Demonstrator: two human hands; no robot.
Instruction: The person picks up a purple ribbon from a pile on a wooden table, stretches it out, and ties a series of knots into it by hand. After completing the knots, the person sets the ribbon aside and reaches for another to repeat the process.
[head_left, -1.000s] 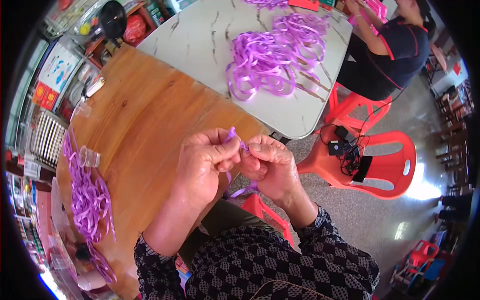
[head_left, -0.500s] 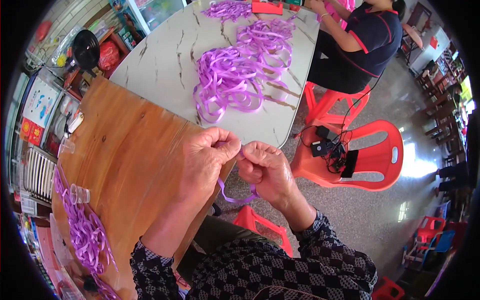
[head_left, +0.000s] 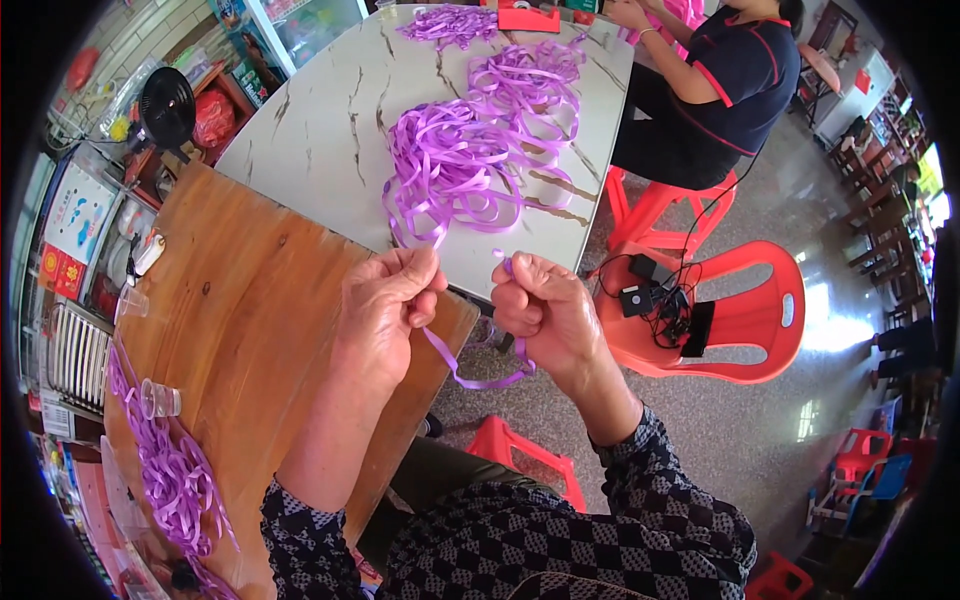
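Ribbon (head_left: pixel 490 383), flat, glossy and purple, sagged at the frame's centre between left hand (head_left: pixel 385 300) and right hand (head_left: pixel 548 305), each pinching it with thumb and fingers. Clear plastic cup (head_left: pixel 160 400), contents indiscernible, rested on grained wood table (head_left: pixel 270 290), left; looped purple heap (head_left: pixel 455 165) lay on marbled white table (head_left: pixel 305 140), upper centre.

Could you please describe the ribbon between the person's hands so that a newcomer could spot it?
Find the wooden table; near its right edge are the left hand and right hand. The purple ribbon sags between them, a single loose strand, unlike the tangled heaps nearby.
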